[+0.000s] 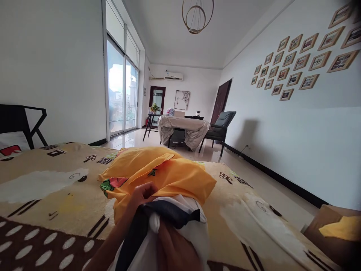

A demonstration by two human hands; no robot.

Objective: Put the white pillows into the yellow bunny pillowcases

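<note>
An orange pillow-like cloth item (pixel 180 177) with printed fruit lies on the patterned blanket (pixel 64 203). Over its near edge is a white cloth (pixel 194 226) with a dark navy band. My left hand (pixel 143 194) is at the near edge of the orange cloth, fingers curled, pinching fabric where the orange and white cloths meet. My right hand (pixel 172 241) reaches inside the white cloth, close to the camera; its fingers are hidden by the fabric.
At the lower right stands a cardboard box (pixel 318 226) with a yellow cloth (pixel 342 228) on it. A black chair (pixel 25 120) is at the left. Beyond the blanket are a covered table (pixel 183 122) and a dark chair (pixel 222 126).
</note>
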